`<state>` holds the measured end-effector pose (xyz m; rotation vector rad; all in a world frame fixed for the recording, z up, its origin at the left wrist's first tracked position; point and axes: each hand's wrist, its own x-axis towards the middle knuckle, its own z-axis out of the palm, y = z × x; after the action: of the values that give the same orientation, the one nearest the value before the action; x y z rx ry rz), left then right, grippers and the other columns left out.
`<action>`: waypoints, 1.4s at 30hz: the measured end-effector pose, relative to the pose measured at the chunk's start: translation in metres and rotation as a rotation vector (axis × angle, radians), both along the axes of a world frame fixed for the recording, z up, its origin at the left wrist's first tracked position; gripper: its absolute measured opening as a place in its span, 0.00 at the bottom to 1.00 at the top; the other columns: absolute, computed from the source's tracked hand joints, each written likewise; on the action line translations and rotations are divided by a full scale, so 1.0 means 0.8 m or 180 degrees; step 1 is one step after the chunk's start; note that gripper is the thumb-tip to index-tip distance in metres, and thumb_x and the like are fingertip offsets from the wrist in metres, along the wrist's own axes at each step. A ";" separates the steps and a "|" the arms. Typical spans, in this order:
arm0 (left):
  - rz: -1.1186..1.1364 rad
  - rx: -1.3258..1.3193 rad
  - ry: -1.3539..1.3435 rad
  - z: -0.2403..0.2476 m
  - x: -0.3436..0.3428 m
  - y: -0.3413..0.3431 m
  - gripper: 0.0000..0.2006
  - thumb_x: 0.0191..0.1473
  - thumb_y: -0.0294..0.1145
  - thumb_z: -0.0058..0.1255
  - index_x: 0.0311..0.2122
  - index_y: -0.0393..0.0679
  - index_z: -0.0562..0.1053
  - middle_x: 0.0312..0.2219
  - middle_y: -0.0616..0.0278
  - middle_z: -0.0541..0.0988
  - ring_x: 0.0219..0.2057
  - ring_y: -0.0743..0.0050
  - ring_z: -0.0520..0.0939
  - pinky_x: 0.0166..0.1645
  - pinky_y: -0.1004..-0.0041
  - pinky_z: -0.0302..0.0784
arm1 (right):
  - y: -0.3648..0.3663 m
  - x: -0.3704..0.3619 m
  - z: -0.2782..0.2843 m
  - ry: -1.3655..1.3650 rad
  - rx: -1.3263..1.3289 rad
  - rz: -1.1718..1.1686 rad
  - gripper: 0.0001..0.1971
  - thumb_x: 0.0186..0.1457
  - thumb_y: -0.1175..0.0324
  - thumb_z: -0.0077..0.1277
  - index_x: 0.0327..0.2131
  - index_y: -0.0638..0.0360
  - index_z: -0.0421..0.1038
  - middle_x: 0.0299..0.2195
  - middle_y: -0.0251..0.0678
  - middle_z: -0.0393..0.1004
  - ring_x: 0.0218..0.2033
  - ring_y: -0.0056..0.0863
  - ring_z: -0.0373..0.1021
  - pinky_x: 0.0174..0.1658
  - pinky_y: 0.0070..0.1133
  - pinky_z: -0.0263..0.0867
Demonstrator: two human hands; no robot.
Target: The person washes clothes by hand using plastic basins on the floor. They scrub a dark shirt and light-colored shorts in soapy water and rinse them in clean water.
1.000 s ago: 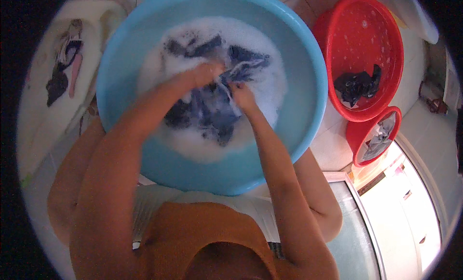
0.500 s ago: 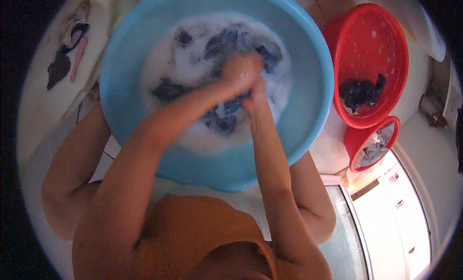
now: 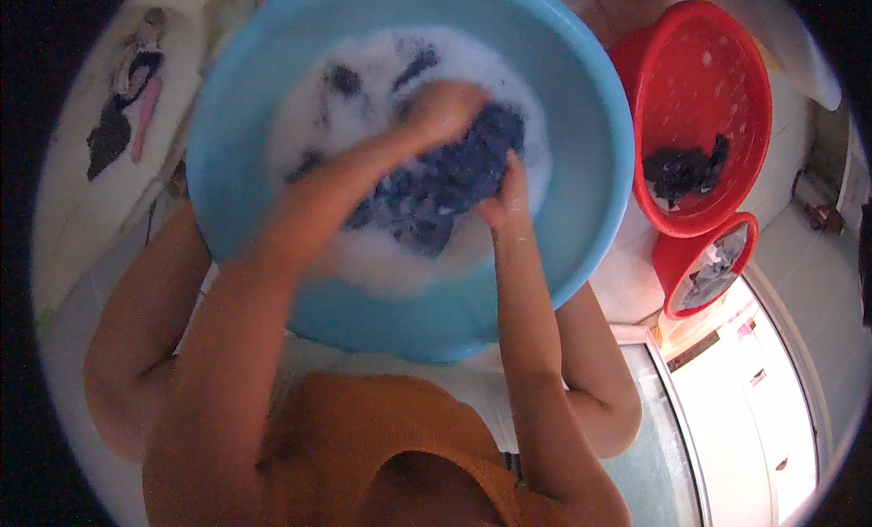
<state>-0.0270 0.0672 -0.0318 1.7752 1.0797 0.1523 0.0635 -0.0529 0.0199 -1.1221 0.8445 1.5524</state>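
Note:
A wet dark blue cloth (image 3: 436,187) is spread across the suds in a large light-blue basin (image 3: 590,164). At its upper edge, my left hand (image 3: 445,109) is closed on the cloth, slightly blurred. My right hand (image 3: 509,196) grips the cloth's right side, with some fingers hidden behind the fabric. White foam (image 3: 372,64) surrounds the cloth, and smaller dark patches of fabric (image 3: 345,79) show through it beyond my left hand.
At the right stands a red basin (image 3: 699,91) holding dark wet cloth (image 3: 686,171). Below it is a smaller red bucket (image 3: 672,264) with grey and white cloth. A pale board-like surface (image 3: 182,64) at the left carries a few garments (image 3: 136,91). My knees flank the blue basin.
My hands were close together over bunched cloth; now they are apart. The right hand has moved right and slightly down, and more of the dark blue cloth is spread above the foam.

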 end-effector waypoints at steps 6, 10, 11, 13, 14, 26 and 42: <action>0.0817 -0.1840 -0.0382 0.024 -0.069 -0.026 0.15 0.42 0.38 0.53 0.35 0.41 0.72 0.31 0.56 0.77 0.36 0.64 0.76 0.40 0.65 0.69 | -0.069 -0.014 -0.044 -0.2008 0.0487 0.0346 0.23 0.52 0.56 0.43 0.47 0.62 0.61 0.44 0.39 0.67 0.45 0.32 0.63 0.50 0.29 0.56; -0.1289 -0.1228 0.0885 0.025 -0.075 -0.002 0.16 0.40 0.35 0.53 0.35 0.38 0.70 0.31 0.50 0.76 0.38 0.58 0.75 0.42 0.63 0.68 | -0.079 -0.021 -0.052 -0.2026 0.0072 0.4131 0.19 0.51 0.58 0.44 0.40 0.63 0.67 0.35 0.39 0.71 0.34 0.32 0.67 0.41 0.28 0.61; -0.1290 -0.1227 0.1342 0.006 -0.083 0.022 0.17 0.42 0.38 0.52 0.36 0.37 0.70 0.32 0.47 0.75 0.38 0.54 0.75 0.43 0.62 0.68 | -0.065 -0.010 -0.052 -0.2545 -0.0033 0.4534 0.16 0.52 0.60 0.43 0.37 0.64 0.68 0.31 0.37 0.71 0.29 0.31 0.67 0.37 0.28 0.62; 0.0615 -0.1079 0.1645 -0.009 -0.085 0.013 0.16 0.44 0.37 0.47 0.38 0.39 0.70 0.36 0.40 0.72 0.40 0.50 0.73 0.43 0.61 0.68 | -0.058 -0.005 -0.066 -0.2349 -0.0319 0.2999 0.17 0.52 0.61 0.41 0.37 0.66 0.68 0.31 0.39 0.71 0.29 0.33 0.67 0.37 0.28 0.62; 0.0610 -0.1066 0.1623 -0.020 -0.085 -0.014 0.16 0.44 0.37 0.47 0.38 0.39 0.70 0.36 0.40 0.72 0.40 0.50 0.73 0.43 0.61 0.68 | -0.049 0.000 -0.077 -0.2140 -0.0556 0.1437 0.18 0.51 0.61 0.40 0.38 0.68 0.67 0.31 0.41 0.71 0.29 0.34 0.68 0.38 0.28 0.62; 0.0030 0.0563 0.0705 0.080 0.046 -0.106 0.11 0.39 0.33 0.48 0.28 0.38 0.73 0.30 0.42 0.74 0.35 0.50 0.75 0.41 0.55 0.69 | 0.031 -0.023 -0.037 -0.0118 0.0542 -0.0072 0.16 0.48 0.61 0.41 0.38 0.58 0.69 0.35 0.37 0.72 0.37 0.37 0.68 0.40 0.31 0.64; 0.1939 -0.2719 -0.0967 -0.005 -0.052 0.020 0.23 0.49 0.53 0.43 0.31 0.39 0.73 0.28 0.59 0.76 0.33 0.69 0.75 0.39 0.68 0.69 | -0.025 0.019 0.010 -0.0765 0.0599 -0.0355 0.15 0.52 0.56 0.41 0.36 0.54 0.72 0.40 0.38 0.70 0.45 0.33 0.64 0.49 0.26 0.57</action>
<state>-0.0684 0.0829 -0.0361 0.6164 1.1860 0.2696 0.0789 -0.0726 0.0282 -1.0794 0.5770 1.3434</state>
